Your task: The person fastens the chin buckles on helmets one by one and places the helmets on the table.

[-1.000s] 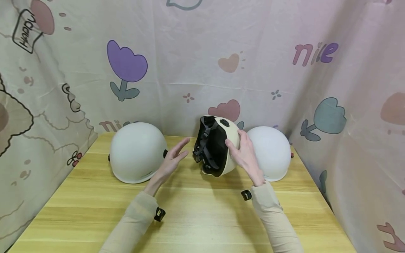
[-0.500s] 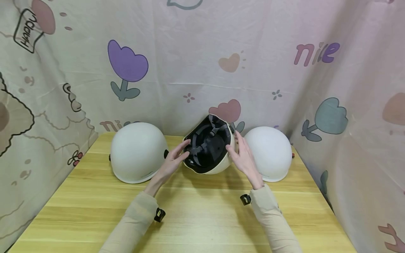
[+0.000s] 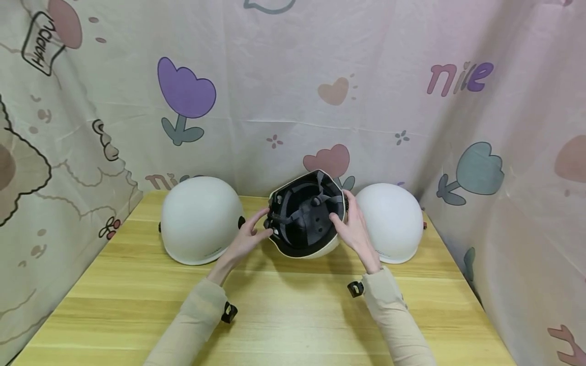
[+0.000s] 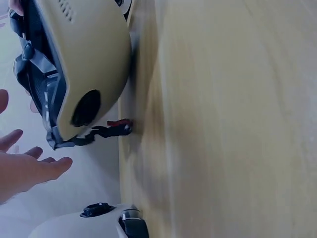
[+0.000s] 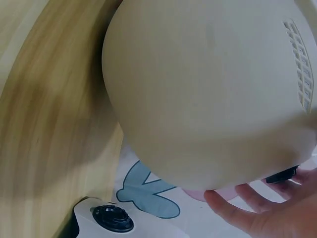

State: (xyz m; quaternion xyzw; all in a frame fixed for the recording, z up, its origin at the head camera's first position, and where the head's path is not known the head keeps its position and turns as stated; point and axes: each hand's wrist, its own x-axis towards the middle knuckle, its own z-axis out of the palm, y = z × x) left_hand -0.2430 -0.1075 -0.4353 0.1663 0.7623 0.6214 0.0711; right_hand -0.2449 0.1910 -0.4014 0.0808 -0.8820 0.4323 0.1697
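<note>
R hand (image 3: 352, 231) pinches the R edge of the cream helmet (image 3: 306, 223), thumb on the inner rim, fingers round the outside. L hand (image 3: 247, 236) is at the opp. edge, thumb & fingers spread; tips look right by the rim in the head view, but the L wrist view shows a gap, so can't tell re contact. Helmet is tilted on its side btwn the hands, at the back of the table (image 3: 293, 315), black lining & grey straps facing the person; can't tell if the shell touches the wood. A dark strap (image 4: 111, 130) sticks out past its edge nr a black disc (image 4: 86, 108); R wrist view has a vent grid (image 5: 299, 67) on the shell. Either side, dome up on the table: L white helmet (image 3: 201, 221) w/ a black knob (image 3: 241, 222), and R white helmet (image 3: 389, 223) just beside the R hand, w/ a small red bit at its far side. Beige sleeves (image 3: 189, 325) w/ black clips (image 3: 229, 312) nr the cuffs. Behind it all, a pale curtain (image 3: 256, 66), incl. a purple flower (image 3: 185, 91) & a blue-grey flower (image 3: 479, 168).
</note>
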